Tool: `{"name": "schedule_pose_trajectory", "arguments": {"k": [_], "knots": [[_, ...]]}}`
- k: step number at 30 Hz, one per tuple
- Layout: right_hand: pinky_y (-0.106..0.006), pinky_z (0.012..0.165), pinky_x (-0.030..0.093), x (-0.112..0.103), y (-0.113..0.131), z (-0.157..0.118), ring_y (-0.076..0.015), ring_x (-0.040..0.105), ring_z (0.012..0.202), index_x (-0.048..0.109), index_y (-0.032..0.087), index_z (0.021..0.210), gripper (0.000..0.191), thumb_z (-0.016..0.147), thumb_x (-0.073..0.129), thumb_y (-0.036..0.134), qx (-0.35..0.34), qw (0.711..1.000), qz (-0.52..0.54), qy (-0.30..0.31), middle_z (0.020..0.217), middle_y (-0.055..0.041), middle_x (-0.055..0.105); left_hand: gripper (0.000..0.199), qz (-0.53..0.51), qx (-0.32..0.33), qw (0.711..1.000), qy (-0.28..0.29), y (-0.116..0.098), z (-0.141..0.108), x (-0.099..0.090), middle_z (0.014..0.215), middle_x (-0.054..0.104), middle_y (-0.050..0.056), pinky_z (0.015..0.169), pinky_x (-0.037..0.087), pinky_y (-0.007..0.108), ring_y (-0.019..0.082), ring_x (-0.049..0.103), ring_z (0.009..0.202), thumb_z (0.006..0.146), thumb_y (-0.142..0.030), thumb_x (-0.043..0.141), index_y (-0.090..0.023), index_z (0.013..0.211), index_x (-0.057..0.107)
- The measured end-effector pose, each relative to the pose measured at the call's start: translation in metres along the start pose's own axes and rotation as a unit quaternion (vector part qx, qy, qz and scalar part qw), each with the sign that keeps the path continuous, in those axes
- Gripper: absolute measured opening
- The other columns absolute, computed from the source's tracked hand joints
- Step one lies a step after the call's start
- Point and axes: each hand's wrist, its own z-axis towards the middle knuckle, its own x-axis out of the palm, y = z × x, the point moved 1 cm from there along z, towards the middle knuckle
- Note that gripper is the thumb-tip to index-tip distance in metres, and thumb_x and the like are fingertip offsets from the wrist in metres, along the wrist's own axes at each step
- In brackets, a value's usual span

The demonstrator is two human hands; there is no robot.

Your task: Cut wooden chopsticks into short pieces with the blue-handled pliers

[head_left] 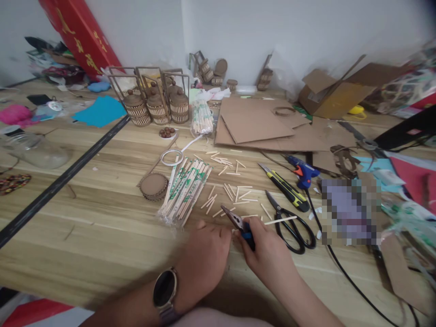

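Worktop [112,190]: is supporting the tools and materials.
Cardboard sheets [255,122]: are lying flat at the rear, apparently to stay out of the working area.
Chopstick bundle [188,188]: is resting left of centre, seemingly within easy reach.
Scissors [279,210]: are lying at right, blades pointing away, presumably for quick pickup.
Left hand [206,254]: is curling low over the worktop, underside hidden; whether it is clenching or grasping anything cannot be told.
Right hand [267,247]: is grasping the pliers [240,223], nose angling away, apparently for tip control.
Short sticks [236,194]: are lying scattered just beyond the pliers, probably for handy access.
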Motion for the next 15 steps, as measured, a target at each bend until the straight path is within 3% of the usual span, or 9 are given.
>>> {"name": "schedule_pose_trajectory", "arguments": {"k": [10,15], "knots": [[-0.031,0.059,0.043,0.006,0.002,0.000,-0.0261,0.068,0.069,0.053,0.021,0.088,0.006,0.088,0.048,0.021,0.010,0.998,-0.058,0.014,0.084,-0.0092,0.069,0.028,0.018,-0.015,1.000,0.011,-0.003,0.003,0.004,0.084,0.072,0.011,0.083,0.046,0.043,0.026,0.067,0.078,0.091,-0.004,0.039,-0.013,0.089,0.065],[-0.029,0.059,0.043,-0.017,-0.009,0.007,-0.0220,0.063,0.068,0.051,0.021,0.081,0.009,0.090,0.048,0.024,-0.016,0.992,0.102,0.073,0.076,-0.0050,0.065,0.023,-0.122,0.062,0.990,-0.030,0.015,0.005,0.000,0.091,0.071,0.008,0.081,0.043,0.037,0.024,0.064,0.088,0.097,-0.016,0.042,-0.016,0.090,0.064]]}}
